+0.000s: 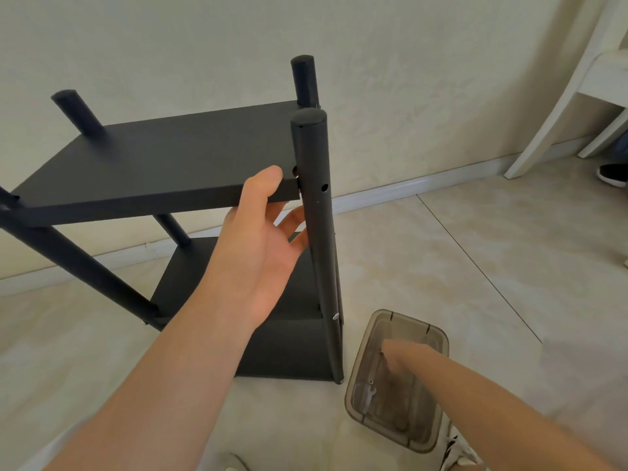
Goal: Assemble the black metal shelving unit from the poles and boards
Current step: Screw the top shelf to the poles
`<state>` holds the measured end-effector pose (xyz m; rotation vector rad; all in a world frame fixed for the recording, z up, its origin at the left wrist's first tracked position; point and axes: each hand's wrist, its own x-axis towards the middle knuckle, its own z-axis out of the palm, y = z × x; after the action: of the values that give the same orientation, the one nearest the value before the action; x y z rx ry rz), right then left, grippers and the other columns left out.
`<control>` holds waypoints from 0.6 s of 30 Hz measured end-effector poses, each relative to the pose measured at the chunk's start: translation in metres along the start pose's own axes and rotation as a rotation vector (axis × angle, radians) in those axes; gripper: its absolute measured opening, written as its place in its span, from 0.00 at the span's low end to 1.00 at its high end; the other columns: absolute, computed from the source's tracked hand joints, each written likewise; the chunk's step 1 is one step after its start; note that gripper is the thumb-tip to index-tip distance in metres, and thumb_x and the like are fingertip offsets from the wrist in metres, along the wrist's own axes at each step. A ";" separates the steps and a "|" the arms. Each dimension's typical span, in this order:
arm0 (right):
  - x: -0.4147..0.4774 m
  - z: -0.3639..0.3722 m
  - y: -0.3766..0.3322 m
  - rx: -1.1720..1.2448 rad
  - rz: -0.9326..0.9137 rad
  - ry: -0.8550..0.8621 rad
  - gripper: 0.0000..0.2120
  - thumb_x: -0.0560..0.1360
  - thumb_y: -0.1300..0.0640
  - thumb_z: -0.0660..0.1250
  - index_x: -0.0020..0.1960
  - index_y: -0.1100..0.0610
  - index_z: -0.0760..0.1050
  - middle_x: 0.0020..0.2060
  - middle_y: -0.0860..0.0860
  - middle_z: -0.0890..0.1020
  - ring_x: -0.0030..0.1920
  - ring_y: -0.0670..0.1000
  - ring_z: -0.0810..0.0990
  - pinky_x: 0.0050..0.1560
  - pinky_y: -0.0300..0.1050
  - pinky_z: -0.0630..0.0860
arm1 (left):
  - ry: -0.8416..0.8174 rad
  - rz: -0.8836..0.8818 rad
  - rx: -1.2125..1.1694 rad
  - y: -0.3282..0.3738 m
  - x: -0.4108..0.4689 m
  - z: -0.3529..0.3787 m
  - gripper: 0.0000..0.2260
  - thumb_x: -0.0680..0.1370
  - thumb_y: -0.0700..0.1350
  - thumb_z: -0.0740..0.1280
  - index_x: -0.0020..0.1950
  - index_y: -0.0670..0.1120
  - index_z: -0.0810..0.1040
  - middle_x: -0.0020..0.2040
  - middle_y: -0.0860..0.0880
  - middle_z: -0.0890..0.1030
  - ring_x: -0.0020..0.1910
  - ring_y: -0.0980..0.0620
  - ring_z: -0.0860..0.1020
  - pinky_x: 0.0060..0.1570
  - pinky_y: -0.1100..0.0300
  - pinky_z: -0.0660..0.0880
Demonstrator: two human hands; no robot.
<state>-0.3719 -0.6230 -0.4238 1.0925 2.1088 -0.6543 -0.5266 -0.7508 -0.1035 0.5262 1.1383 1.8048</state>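
Note:
A black shelving unit stands on the floor with its upper board [163, 158] and lower board [282, 341] between black poles. My left hand [261, 232] holds the upper board's front right corner, thumb on top and fingers beneath, right beside the near right pole [314, 205], which shows an open screw hole. My right hand [399, 360] reaches down into a clear grey plastic box [431, 433] on the floor; it is blurred, so its fingers cannot be made out. A small metal part [368, 390] lies inside the box.
The unit stands close to a cream wall with a white skirting board [424, 185]. A white chair leg [543, 130] and a black shoe [611, 175] are at the far right. Pale tiled floor surrounds the unit.

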 end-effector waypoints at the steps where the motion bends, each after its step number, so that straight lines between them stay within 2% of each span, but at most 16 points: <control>1: 0.003 0.006 0.003 -0.022 0.010 -0.002 0.17 0.80 0.66 0.60 0.69 0.65 0.70 0.61 0.58 0.77 0.59 0.58 0.78 0.54 0.47 0.74 | 0.007 0.001 -0.008 0.000 -0.001 0.000 0.07 0.75 0.51 0.69 0.41 0.49 0.79 0.52 0.45 0.80 0.60 0.43 0.82 0.57 0.46 0.80; 3: 0.010 0.015 0.008 -0.050 0.016 -0.005 0.17 0.79 0.67 0.59 0.68 0.64 0.71 0.63 0.59 0.77 0.59 0.58 0.78 0.58 0.48 0.75 | -0.005 0.003 -0.027 -0.001 -0.002 0.000 0.07 0.72 0.51 0.71 0.37 0.50 0.81 0.49 0.46 0.81 0.58 0.43 0.82 0.57 0.46 0.80; 6: 0.021 0.018 0.012 -0.008 0.019 -0.026 0.18 0.79 0.66 0.57 0.68 0.64 0.70 0.64 0.59 0.76 0.55 0.56 0.77 0.54 0.46 0.74 | -0.040 0.002 -0.056 0.000 -0.003 0.001 0.07 0.68 0.53 0.73 0.33 0.52 0.83 0.45 0.48 0.83 0.55 0.45 0.83 0.57 0.47 0.80; 9: 0.030 0.018 0.015 0.066 0.026 -0.024 0.23 0.80 0.66 0.56 0.74 0.63 0.63 0.68 0.59 0.73 0.59 0.56 0.76 0.52 0.43 0.70 | -0.062 0.002 -0.056 0.000 -0.002 0.000 0.10 0.71 0.53 0.69 0.30 0.53 0.82 0.43 0.50 0.84 0.51 0.47 0.84 0.52 0.51 0.81; 12: 0.036 0.020 0.017 0.067 0.033 -0.018 0.24 0.80 0.65 0.56 0.76 0.63 0.60 0.71 0.60 0.69 0.54 0.54 0.72 0.51 0.44 0.69 | -0.119 0.013 -0.046 -0.001 -0.004 0.003 0.14 0.74 0.54 0.65 0.31 0.53 0.83 0.42 0.52 0.84 0.49 0.51 0.84 0.47 0.56 0.80; 15: 0.039 0.022 0.016 0.019 0.033 0.002 0.25 0.80 0.66 0.56 0.77 0.64 0.58 0.73 0.61 0.65 0.63 0.58 0.75 0.60 0.48 0.72 | -0.122 0.006 -0.050 0.000 -0.005 0.005 0.14 0.74 0.55 0.64 0.31 0.53 0.83 0.42 0.53 0.84 0.47 0.52 0.84 0.46 0.57 0.80; 18: 0.040 0.020 0.015 -0.045 0.000 0.065 0.22 0.80 0.66 0.56 0.74 0.62 0.63 0.74 0.59 0.64 0.68 0.60 0.71 0.64 0.52 0.73 | -0.112 0.001 -0.077 -0.001 -0.005 0.006 0.13 0.73 0.55 0.65 0.31 0.53 0.83 0.42 0.53 0.85 0.47 0.52 0.84 0.45 0.57 0.80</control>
<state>-0.3694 -0.6084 -0.4684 1.1025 2.1677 -0.5752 -0.5194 -0.7518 -0.1007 0.5750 0.9894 1.7894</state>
